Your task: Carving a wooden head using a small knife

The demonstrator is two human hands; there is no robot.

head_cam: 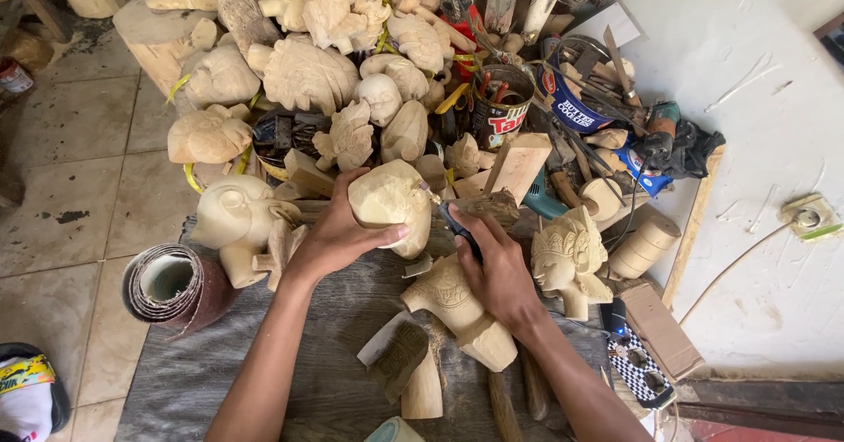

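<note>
My left hand (334, 231) grips a pale rounded wooden carving (391, 203), holding it up on the dark wooden work surface (325, 380). My right hand (497, 266) holds a dark-handled carving tool (457, 228) whose tip touches the right side of that carving. Under my right wrist lies a carved wooden bust (457, 310) on its side. A finished carved head with a crown (567, 257) stands just right of my right hand.
A heap of several unfinished wooden heads and figures (308, 73) fills the far side. Tins holding tools (503, 104) and a power tool (673, 148) sit at the right by a white wall. A sandpaper roll (176, 284) lies left; a brush (400, 358) lies near.
</note>
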